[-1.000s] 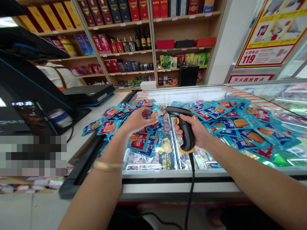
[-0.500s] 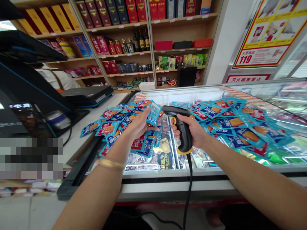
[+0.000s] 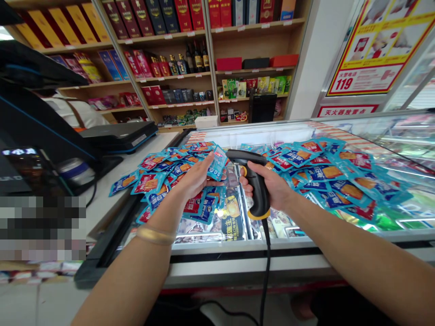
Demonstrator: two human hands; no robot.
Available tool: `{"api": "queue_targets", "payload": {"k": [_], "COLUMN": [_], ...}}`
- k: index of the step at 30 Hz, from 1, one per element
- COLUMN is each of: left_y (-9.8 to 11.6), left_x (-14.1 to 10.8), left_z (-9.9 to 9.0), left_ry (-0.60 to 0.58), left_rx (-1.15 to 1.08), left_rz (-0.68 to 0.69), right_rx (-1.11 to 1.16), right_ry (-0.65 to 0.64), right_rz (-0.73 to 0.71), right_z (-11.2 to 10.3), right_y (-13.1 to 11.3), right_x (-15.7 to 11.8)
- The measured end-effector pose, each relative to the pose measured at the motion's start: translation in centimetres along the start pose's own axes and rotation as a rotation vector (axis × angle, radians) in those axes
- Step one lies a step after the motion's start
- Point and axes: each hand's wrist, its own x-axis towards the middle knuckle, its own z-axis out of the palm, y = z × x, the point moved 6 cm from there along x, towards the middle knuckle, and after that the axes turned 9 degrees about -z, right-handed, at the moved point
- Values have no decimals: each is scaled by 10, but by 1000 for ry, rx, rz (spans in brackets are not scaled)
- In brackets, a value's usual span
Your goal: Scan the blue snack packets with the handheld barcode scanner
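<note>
A blue snack packet is being pinched upright in the left hand, just beside the head of a black barcode scanner, whose handle is being clamped by the right hand. Both are being held above a lit chest freezer strewn with more packets.

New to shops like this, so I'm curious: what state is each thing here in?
Left hand: pinching a blue snack packet, upright.
Right hand: gripping a black barcode scanner.
Scanner cord: hanging down.
Chest freezer: lit inside.
Other snack packets: heaped loosely over the freezer.
</note>
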Motion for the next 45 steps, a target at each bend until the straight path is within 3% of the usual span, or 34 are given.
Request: {"api": "queue_targets", "payload": {"k": [6,11,16,24,27,30,34,38,41,45], "left_y": [2,19,41,35,29,23,21,27,31,36], "left_x": [1,4,8,28,36,40,37,25,17,4], "left_z": [-1,19,84,208,240,255,254,228,190,113], "left_ry": [59,136,182,46,50,87,88,91,102,161], "left_rx": [80,430,975,1185,1318,1454,1474,1412,1357,1296], "left_rz": [64,301,599,785,811,785,760,797,798,720], "right_rx": [31,67,54,-26,-33,-16,53,64,26,1], "right_ry": [-5,62,157,352,382,415,450,414,384,315], "right_rz": [-10,-91,-236,-395,-418,-428,-437,-452,-456,-411], "right_z": [0,-13,-50,-126,-141,-150,-153,-140,-124,-92], "right_y": [0,-24,-68,-127,-137,-140,-139,-141,-139,-119], "right_x": [3,-3,-30,-91,-105,-113,-116,-115,-109,-88]}}
